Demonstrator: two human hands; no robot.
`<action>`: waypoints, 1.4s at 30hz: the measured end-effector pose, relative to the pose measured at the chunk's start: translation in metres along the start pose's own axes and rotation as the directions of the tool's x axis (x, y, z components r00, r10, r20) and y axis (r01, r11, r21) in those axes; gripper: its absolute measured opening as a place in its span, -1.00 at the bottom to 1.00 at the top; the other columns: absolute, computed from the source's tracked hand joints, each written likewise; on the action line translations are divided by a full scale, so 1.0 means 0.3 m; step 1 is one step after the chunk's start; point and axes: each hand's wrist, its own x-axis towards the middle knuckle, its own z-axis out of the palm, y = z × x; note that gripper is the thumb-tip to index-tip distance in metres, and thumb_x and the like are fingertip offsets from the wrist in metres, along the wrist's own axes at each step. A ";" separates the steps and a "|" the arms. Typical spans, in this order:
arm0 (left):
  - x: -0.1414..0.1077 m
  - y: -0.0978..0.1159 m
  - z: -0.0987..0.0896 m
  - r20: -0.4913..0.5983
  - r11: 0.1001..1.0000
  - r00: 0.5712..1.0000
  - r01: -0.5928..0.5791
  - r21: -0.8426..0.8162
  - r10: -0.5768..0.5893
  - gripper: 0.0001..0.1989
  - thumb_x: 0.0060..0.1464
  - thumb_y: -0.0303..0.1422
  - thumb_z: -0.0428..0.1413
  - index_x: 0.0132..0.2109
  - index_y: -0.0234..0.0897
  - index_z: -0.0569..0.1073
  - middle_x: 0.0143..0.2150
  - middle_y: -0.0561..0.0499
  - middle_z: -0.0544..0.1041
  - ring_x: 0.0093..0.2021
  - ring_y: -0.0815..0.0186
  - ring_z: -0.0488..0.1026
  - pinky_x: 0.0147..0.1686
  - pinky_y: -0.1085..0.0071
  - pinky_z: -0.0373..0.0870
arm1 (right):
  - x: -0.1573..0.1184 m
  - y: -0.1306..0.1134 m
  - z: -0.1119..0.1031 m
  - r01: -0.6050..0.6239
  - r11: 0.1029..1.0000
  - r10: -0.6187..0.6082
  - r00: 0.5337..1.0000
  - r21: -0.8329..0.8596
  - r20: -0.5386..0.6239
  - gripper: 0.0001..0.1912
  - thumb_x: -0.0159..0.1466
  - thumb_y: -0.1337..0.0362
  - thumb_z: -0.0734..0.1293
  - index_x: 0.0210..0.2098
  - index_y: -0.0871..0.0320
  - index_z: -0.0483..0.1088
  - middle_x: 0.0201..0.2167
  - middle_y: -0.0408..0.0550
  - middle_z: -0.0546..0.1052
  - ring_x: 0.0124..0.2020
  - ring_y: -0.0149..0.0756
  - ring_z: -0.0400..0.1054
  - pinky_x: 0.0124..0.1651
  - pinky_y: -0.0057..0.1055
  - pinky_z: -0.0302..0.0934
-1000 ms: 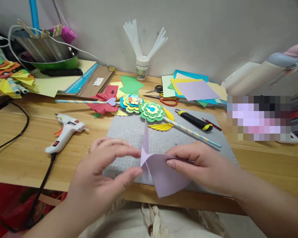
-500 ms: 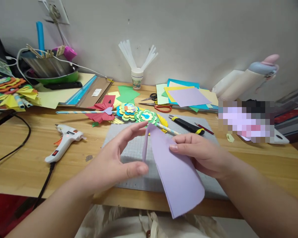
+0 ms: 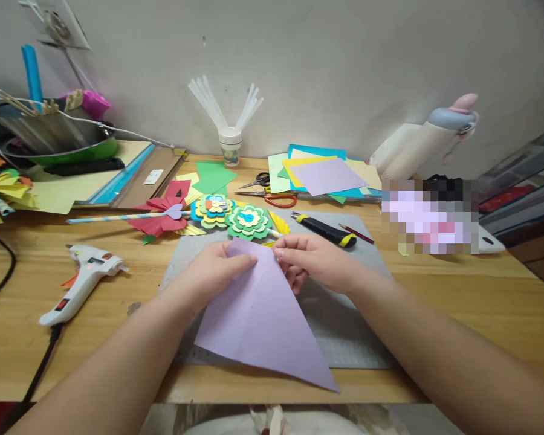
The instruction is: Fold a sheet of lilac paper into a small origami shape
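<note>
A creased sheet of purple paper (image 3: 263,320) spreads over the grey cutting mat (image 3: 358,326), its lower edge hanging past the mat's front. My left hand (image 3: 222,269) grips the sheet near its upper left, thumb on top. At the upper right edge of the paper, my right hand (image 3: 306,260) pinches it, some fingers curled beneath. Just beyond my hands lie a green layered paper flower (image 3: 248,222), a blue and yellow one (image 3: 213,209), and a red folded paper shape (image 3: 161,217) with a purple heart, on striped straws.
A white glue gun (image 3: 84,278) lies on the left. Behind the mat are scissors (image 3: 278,198), a black cutter (image 3: 326,229), a red pencil (image 3: 356,233) and stacked coloured paper (image 3: 330,175). A paper cup (image 3: 230,147) holds white sticks. A green pan (image 3: 72,151) stands at back left.
The purple paper has been opened out wider and turned. My left hand has closed on its upper left, and my right hand has moved to its upper right edge. The view has shifted right.
</note>
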 end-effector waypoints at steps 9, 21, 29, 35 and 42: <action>0.031 -0.037 -0.040 0.021 0.995 0.998 -0.060 0.079 0.059 -0.62 -0.10 -0.04 0.20 -0.22 -0.22 0.48 -0.40 0.06 0.52 -0.41 0.30 0.44 -0.42 0.43 0.29 | 0.065 0.036 0.029 0.040 0.994 -0.036 0.998 -0.101 0.049 -0.79 0.16 0.15 0.36 -0.43 0.16 0.33 -0.67 -0.31 0.32 -0.68 -0.52 0.21 -0.67 -0.59 0.18; 0.024 -0.050 -0.031 0.213 0.930 0.953 -0.265 0.254 0.214 -0.79 0.02 -0.18 0.15 -0.39 -0.23 0.50 -0.42 0.11 0.43 -0.34 0.34 0.30 -0.33 0.47 0.19 | 0.056 0.067 0.049 0.103 0.983 -0.086 0.990 -0.155 0.109 -0.82 0.20 0.20 0.33 -0.45 0.15 0.30 -0.64 -0.30 0.26 -0.65 -0.51 0.15 -0.63 -0.57 0.14; 0.031 -0.073 -0.005 0.176 0.957 0.960 -0.245 0.158 0.217 -0.67 0.09 -0.07 0.07 -0.39 -0.25 0.39 -0.45 0.13 0.35 -0.44 0.39 0.27 -0.43 0.49 0.21 | 0.054 0.099 0.054 0.205 0.972 -0.206 0.978 -0.116 -0.001 -0.80 0.22 0.17 0.32 -0.44 0.16 0.32 -0.61 -0.28 0.25 -0.60 -0.50 0.08 -0.56 -0.52 -0.04; 0.034 -0.069 0.000 0.033 0.967 0.981 -0.193 0.168 0.190 -0.64 0.04 -0.02 0.11 -0.36 -0.27 0.39 -0.45 0.09 0.41 -0.48 0.38 0.32 -0.49 0.48 0.23 | 0.065 0.095 0.053 0.172 0.983 -0.175 0.984 -0.069 -0.039 -0.74 0.21 0.07 0.33 -0.39 0.14 0.30 -0.59 -0.28 0.28 -0.59 -0.48 0.15 -0.53 -0.52 0.06; 0.033 -0.061 -0.016 -0.044 0.968 0.982 -0.170 0.183 0.181 -0.62 -0.05 -0.02 0.18 -0.27 -0.26 0.44 -0.41 0.07 0.47 -0.44 0.34 0.39 -0.48 0.47 0.26 | 0.050 0.089 0.050 0.185 0.982 -0.188 0.979 -0.046 -0.076 -0.75 0.18 0.09 0.36 -0.38 0.15 0.32 -0.52 -0.24 0.33 -0.53 -0.47 0.16 -0.50 -0.51 0.03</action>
